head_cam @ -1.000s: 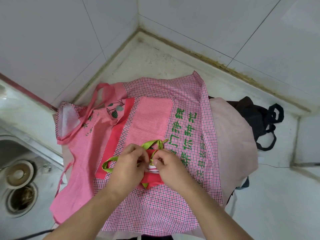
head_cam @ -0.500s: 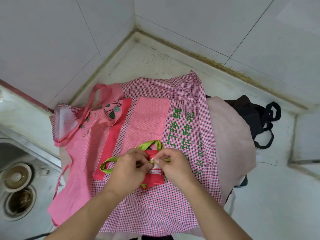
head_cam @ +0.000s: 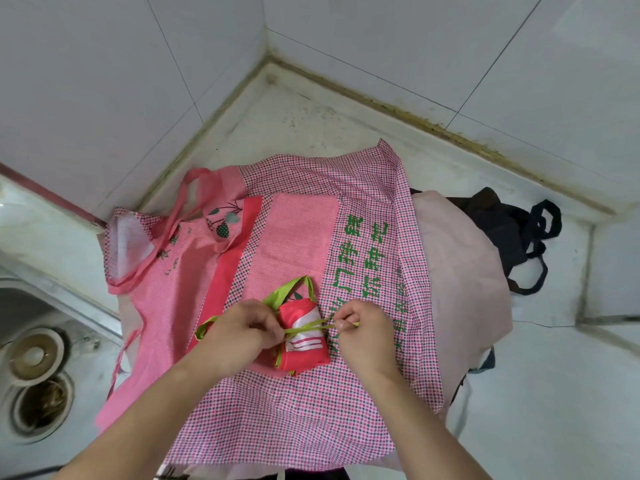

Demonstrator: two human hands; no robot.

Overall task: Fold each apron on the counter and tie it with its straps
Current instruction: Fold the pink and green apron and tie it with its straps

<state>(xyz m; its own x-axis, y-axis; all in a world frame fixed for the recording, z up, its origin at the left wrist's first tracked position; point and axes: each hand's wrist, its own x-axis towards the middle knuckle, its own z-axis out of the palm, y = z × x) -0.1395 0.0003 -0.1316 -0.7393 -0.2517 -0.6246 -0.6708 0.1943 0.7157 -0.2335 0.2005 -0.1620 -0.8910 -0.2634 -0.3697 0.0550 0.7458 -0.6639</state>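
A small red folded apron bundle with a white patch lies on top of a spread pink checked apron printed with green characters. A thin green strap runs taut across the bundle. My left hand pinches the strap at the bundle's left edge. My right hand pinches its other end just right of the bundle. A green strap loop sticks out behind the bundle, and another loop shows to the left of my left hand.
More aprons lie in the pile: a pink strawberry-print one at left, a pale pink one at right, a black one behind it. A steel sink sits at left. Tiled walls meet at the counter corner.
My hands have moved apart, drawing the green strap taut across the red bundle; the right hand has shifted right. The bundle now shows between the hands.
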